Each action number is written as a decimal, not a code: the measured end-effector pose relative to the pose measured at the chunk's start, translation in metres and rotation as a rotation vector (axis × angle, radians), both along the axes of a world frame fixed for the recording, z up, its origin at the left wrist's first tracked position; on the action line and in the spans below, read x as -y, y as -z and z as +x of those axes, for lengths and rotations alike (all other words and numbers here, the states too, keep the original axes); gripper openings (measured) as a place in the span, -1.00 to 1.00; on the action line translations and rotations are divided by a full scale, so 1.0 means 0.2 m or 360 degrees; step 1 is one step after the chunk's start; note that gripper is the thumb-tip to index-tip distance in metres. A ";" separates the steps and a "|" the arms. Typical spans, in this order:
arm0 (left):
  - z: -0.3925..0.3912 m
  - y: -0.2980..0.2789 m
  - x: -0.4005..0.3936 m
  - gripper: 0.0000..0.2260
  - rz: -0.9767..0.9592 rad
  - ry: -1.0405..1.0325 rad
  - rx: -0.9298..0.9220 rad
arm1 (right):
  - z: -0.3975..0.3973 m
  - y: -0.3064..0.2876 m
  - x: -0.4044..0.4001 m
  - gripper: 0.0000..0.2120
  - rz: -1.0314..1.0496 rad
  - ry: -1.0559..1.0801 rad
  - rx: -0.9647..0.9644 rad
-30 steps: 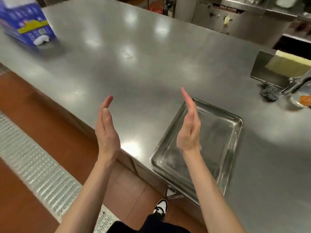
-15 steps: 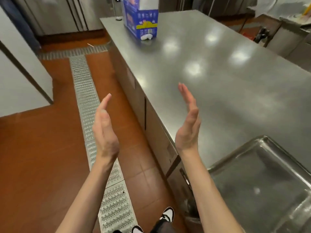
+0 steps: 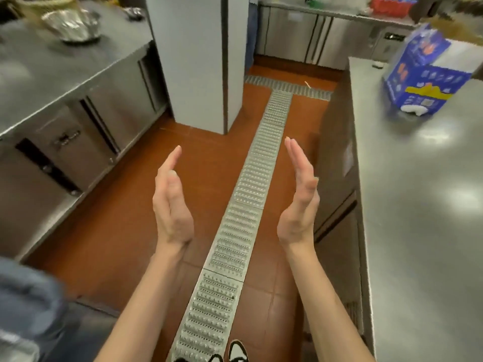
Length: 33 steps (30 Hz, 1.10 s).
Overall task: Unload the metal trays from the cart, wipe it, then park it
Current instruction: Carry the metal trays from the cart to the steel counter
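Observation:
My left hand [image 3: 171,199] and my right hand [image 3: 300,202] are raised in front of me, palms facing each other, fingers straight, holding nothing. They hang over the red tiled floor and the metal drain grate [image 3: 243,212]. At the bottom left corner a blurred grey shape with a metal edge [image 3: 18,346] shows; I cannot tell whether it is the cart or a tray. The tray seen on the counter earlier is out of view.
A steel counter [image 3: 418,218] runs along the right with a blue box [image 3: 428,77] on it. A steel cabinet [image 3: 65,108] with a metal bowl [image 3: 73,24] stands left. A white pillar [image 3: 196,61] is ahead; more cabinets line the back.
My view has swung left, away from the counter and the tray, toward the aisle. Both hands kept the same open, palms-facing pose throughout.

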<state>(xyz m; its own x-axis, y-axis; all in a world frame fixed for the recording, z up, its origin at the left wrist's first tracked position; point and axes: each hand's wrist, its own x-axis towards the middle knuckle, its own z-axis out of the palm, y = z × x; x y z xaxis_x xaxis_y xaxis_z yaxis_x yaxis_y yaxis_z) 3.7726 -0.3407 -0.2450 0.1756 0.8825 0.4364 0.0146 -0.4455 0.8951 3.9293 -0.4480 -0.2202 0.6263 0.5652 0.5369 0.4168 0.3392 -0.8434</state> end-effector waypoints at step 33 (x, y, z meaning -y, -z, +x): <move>-2.00 0.17 0.57 -0.50 -0.0102 -0.1758 -0.0111 | -1.93 0.25 -0.50 -0.48 -0.0332 -0.1724 -0.0023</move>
